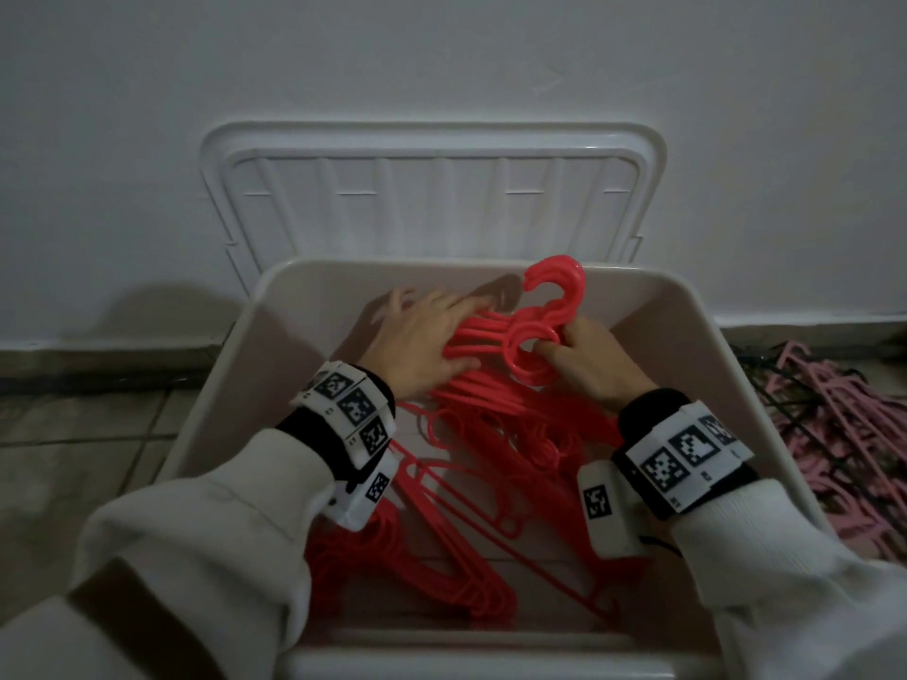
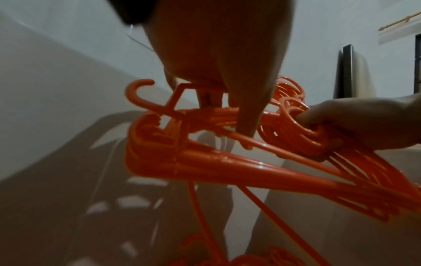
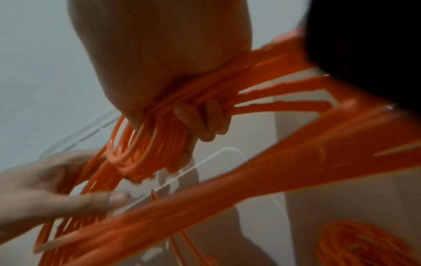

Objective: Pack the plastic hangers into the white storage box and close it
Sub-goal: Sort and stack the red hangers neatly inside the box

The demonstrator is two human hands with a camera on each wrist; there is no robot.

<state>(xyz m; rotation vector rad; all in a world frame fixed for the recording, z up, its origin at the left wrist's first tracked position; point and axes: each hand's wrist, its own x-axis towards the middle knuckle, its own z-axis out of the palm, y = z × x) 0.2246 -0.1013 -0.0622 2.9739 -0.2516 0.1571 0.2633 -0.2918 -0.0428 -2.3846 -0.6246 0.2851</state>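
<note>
The white storage box (image 1: 211, 400) stands open on the floor, its lid (image 1: 432, 188) leaning back against the wall. Several red plastic hangers (image 1: 441, 557) lie on its bottom. Above them both hands hold a stacked bundle of red hangers (image 1: 491, 385), whose hooks (image 1: 559, 282) stick up near the far wall. My left hand (image 1: 422, 336) lies over the bundle's left shoulder with fingers spread on top. In the left wrist view its thumb (image 2: 248, 117) crosses the bars. My right hand (image 1: 589, 360) grips the bundle at the hook necks, fingers (image 3: 205, 118) curled round them.
A heap of pink hangers (image 1: 834, 434) lies on the floor to the right of the box, on a black wire rack. A white wall rises right behind the lid. Tiled floor shows to the left of the box.
</note>
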